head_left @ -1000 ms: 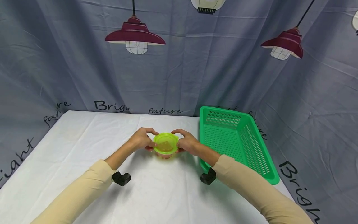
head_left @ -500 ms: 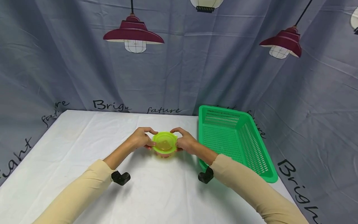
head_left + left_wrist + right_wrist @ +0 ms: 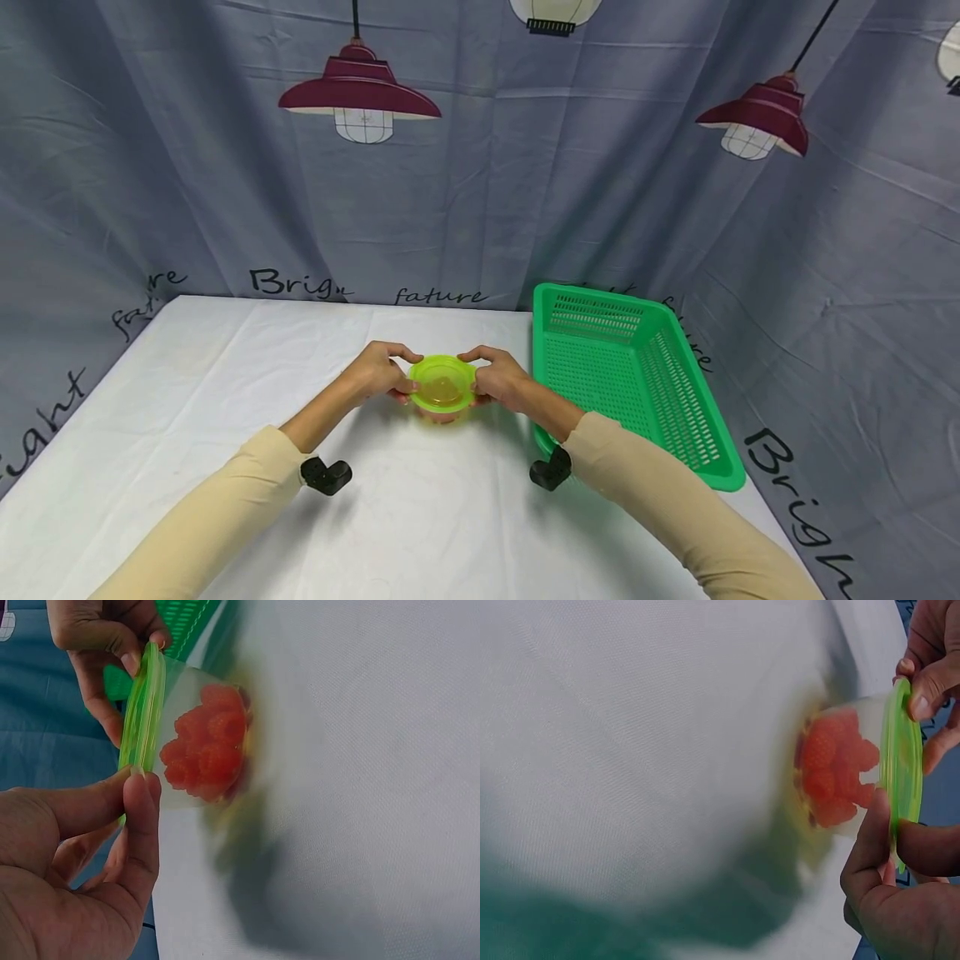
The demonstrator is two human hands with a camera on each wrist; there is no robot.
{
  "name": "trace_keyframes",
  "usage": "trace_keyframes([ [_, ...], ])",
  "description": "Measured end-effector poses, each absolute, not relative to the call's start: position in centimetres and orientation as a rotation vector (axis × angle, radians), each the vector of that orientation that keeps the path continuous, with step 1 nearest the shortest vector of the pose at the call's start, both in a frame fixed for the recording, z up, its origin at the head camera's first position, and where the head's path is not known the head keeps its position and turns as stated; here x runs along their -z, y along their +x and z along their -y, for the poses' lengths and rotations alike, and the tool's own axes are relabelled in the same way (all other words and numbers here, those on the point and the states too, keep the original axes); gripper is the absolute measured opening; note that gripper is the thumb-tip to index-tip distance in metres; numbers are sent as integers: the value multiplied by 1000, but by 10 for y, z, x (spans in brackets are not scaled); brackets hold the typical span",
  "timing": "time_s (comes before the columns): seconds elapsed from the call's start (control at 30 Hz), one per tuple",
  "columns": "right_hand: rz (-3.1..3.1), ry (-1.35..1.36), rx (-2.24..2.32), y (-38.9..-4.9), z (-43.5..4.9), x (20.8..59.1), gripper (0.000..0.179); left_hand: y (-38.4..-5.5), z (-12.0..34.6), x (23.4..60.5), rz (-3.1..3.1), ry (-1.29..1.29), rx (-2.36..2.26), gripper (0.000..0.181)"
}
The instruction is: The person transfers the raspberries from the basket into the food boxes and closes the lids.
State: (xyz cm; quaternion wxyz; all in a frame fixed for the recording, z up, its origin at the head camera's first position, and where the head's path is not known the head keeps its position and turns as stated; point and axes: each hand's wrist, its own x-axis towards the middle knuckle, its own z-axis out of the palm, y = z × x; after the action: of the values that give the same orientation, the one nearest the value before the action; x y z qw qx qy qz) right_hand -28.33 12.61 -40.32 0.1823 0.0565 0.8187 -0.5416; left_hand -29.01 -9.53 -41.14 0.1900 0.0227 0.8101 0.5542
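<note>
A small clear plastic container point(image 3: 178, 796) stands on the white cloth, with several red raspberries point(image 3: 832, 769) showing through its wall. Its round green see-through lid point(image 3: 444, 383) sits on top. My left hand point(image 3: 377, 372) pinches the left side of the lid's rim between thumb and fingers. On the opposite side, my right hand point(image 3: 501, 380) pinches the rim in the same manner. In the left wrist view the lid point(image 3: 145, 712) lies flat across the container's mouth, with fingertips of both hands right at its edge.
A green plastic basket point(image 3: 600, 367) with slotted walls stands at the right of the white-covered table point(image 3: 300, 333), close beside my right forearm. A grey-blue curtain point(image 3: 480, 167) printed with lamps and lettering hangs behind the table and along its sides.
Both hands keep their places at the lid's rim, and the container stays where it was. Only the head view has shifted slightly.
</note>
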Motion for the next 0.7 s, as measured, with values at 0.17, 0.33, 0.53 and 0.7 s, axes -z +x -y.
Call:
trace_keyframes([
  [0.17,-2331,178,1523,-284,-125,403,61,-290,95,411,-2281,46,-1566,49],
  [0.33,-2369,184,1510,-281,-126,404,60,-287,95,412,-2308,65,-1566,48],
  [0.53,-2427,95,1392,-277,-127,398,62,-281,94,411,-2388,134,-1522,53],
  [0.7,-2404,35,1156,-276,-128,379,62,-279,96,407,-2467,161,-1409,53],
])
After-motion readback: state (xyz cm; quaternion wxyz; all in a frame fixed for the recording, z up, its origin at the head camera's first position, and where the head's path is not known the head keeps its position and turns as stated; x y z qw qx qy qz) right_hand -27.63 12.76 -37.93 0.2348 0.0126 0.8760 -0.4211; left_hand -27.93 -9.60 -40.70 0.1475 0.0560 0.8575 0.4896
